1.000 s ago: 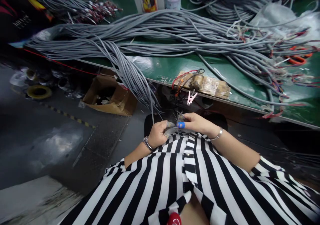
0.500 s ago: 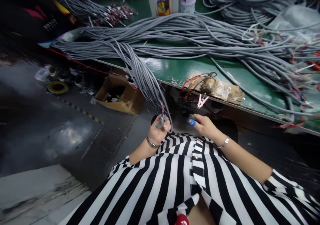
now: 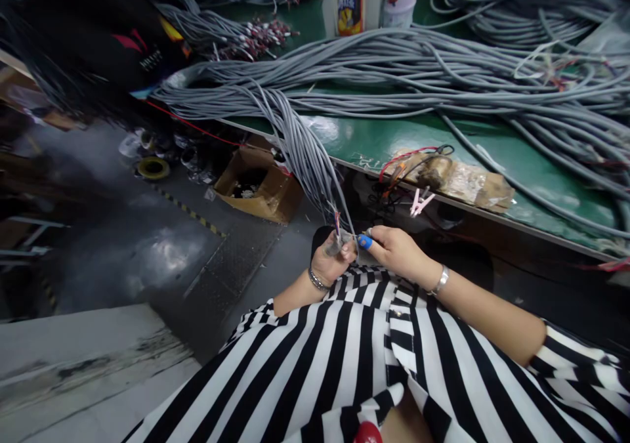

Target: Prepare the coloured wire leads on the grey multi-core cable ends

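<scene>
Close to my body, my left hand (image 3: 335,262) is closed around the end of a grey cable, with thin coloured wires (image 3: 337,222) sticking up above the fingers. Greyish wrapping shows on its thumb. From there a bundle of grey cables (image 3: 305,151) runs up to the bench. My right hand (image 3: 401,254), blue tape (image 3: 365,241) on its thumb, is closed in a pinch beside the left fingertips. What it pinches is too small to make out.
More grey cables (image 3: 374,69) lie across the green bench (image 3: 344,142). A taped cardboard strip (image 3: 467,182) with wires and a pink clip (image 3: 421,203) sits at the bench edge. Below are an open cardboard box (image 3: 266,197) and a yellow roll (image 3: 153,168) on the floor.
My right hand has moved left, from a gap away to right beside my left hand. The left hand keeps its hold on the cable. The whole view has shifted slightly.
</scene>
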A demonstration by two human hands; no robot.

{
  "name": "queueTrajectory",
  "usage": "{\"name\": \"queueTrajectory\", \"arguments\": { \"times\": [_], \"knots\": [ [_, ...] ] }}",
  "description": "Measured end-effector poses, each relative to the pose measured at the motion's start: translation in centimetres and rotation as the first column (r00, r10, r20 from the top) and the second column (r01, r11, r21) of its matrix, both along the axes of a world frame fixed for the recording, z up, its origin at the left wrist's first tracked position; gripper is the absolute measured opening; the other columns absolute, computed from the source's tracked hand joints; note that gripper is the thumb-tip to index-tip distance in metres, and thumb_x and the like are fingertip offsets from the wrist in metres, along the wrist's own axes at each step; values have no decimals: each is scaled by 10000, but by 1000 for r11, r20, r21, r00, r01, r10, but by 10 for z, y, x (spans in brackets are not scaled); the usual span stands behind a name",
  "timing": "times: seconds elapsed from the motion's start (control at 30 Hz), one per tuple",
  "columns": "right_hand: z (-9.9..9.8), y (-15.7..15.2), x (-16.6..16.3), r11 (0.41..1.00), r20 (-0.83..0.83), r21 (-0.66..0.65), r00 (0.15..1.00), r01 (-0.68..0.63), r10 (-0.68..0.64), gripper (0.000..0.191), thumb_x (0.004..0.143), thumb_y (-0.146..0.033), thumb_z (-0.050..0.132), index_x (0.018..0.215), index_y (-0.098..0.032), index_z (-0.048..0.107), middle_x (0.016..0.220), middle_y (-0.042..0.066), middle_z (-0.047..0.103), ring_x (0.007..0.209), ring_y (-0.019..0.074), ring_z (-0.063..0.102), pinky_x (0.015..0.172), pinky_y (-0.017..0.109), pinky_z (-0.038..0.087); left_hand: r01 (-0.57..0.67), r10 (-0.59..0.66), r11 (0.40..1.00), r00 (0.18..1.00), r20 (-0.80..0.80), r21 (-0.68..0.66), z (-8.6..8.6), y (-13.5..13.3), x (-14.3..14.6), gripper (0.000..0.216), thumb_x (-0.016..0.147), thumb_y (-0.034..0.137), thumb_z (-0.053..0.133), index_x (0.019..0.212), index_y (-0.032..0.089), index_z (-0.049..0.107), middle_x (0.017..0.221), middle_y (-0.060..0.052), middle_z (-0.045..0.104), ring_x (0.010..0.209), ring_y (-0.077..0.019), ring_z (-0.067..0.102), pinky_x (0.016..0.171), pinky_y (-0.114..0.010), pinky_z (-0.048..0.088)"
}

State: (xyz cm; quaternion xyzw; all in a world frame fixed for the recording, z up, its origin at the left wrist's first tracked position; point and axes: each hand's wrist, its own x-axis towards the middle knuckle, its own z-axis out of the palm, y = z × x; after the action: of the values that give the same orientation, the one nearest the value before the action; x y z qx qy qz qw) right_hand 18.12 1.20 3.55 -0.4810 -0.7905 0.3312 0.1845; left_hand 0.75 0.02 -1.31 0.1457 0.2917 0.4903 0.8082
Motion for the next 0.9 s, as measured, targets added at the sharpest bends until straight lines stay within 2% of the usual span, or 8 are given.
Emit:
{"name": "queueTrajectory", "arguments": {
  "times": [0.27,0.53,0.9],
  "knots": [
    [5,-3,-1,1000,-6,-7,1000,15,-15,342,934,-371,428,657,-181,492,654,12,514,583,112,444,561,244,303,42,-43,996,999,-11,-76,-9,0,1,199,800,329,622,704,154,621,490,30,401,451,-82,371,487,-231,284],
    [-9,-4,-1,1000,-97,-13,995,-11,10,348,941,-380,412,667,-181,487,667,14,501,608,120,453,580,251,320,74,-75,995,997,-12,-70,-12,-1,-1,214,781,346,639,703,147,637,483,23,419,453,-87,390,487,-233,290],
    [-7,-4,-1,999,-157,-40,988,-12,5,373,939,-411,404,657,-184,492,653,9,498,609,123,449,587,254,328,61,-63,993,998,-18,-105,-6,-2,3,335,847,373,558,593,154,534,454,35,334,424,-82,343,469,-231,283]
  ]
}}
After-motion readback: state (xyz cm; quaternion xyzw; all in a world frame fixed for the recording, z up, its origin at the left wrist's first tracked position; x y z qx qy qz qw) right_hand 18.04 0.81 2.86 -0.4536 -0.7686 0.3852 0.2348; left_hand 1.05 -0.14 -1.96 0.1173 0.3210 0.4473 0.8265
